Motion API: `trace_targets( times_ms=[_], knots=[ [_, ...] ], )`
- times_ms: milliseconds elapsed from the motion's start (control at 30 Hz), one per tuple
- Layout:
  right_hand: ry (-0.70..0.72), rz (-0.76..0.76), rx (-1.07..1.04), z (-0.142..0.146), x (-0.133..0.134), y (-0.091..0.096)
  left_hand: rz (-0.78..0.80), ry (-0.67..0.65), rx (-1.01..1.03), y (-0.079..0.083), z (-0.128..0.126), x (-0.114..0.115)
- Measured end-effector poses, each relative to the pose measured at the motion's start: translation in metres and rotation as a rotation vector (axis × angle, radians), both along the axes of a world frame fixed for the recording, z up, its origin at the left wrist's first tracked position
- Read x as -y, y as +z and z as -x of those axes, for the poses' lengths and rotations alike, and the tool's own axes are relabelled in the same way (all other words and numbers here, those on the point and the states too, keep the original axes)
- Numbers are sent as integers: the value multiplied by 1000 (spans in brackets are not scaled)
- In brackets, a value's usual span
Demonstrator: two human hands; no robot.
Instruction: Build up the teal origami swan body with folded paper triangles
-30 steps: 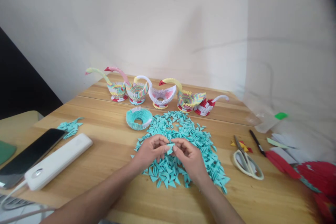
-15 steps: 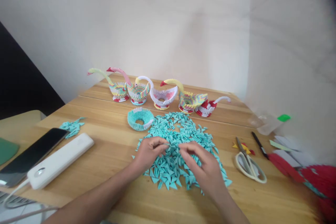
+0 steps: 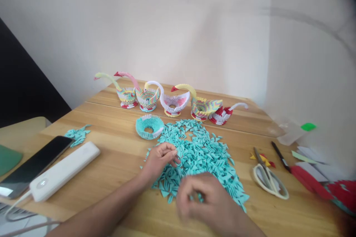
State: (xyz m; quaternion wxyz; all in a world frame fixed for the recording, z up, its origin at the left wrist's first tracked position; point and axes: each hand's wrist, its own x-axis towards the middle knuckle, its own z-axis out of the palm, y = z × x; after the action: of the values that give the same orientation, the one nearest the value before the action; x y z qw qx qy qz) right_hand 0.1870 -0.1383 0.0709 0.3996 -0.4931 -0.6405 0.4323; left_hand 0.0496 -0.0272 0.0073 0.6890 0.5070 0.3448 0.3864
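Over the near-left part of a heap of folded turquoise paper triangles (image 3: 200, 148), my left hand (image 3: 161, 158) is closed, thumb and fingertips pressed together. Any piece in that pinch is too small or hidden to make out. My right hand (image 3: 207, 198), smeared by motion, is at the near edge of the heap. Its fingers curl round toward the thumb in a ring, and whatever may be between the tips cannot be seen. Just beyond my left hand stands a round turquoise and white paper bowl (image 3: 149, 126) built from such pieces.
Several paper swans (image 3: 175, 103) line the back. To the left lie a white power bank (image 3: 65, 170) with a cable, a black phone (image 3: 36, 164) and a small turquoise pile (image 3: 78, 135). Scissors (image 3: 268, 177), a black pen (image 3: 280, 155) and a green-capped bottle (image 3: 294, 133) are right.
My hands have moved apart. The right hand has come nearer to me and slightly left, curling its fingers, while the left stays nearly in place. The view has shifted slightly.
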Motion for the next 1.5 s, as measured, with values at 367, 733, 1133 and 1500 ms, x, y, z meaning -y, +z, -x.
trace_targets(
  times_ms=[367, 733, 1133, 1500],
  knots=[
    [-356, -257, 294, -9, -42, -45, -8, -23, 8, 2, 1, 1],
    [-430, -278, 326, -11, -44, -45, 0, -65, 48, 0, 1, 2],
    [-368, -361, 388, -11, -44, -42, -34, -82, 20, -2, 2, -1],
    [-354, -329, 357, -12, -47, -40, -163, -67, -68, -3, 3, 0]
  ],
)
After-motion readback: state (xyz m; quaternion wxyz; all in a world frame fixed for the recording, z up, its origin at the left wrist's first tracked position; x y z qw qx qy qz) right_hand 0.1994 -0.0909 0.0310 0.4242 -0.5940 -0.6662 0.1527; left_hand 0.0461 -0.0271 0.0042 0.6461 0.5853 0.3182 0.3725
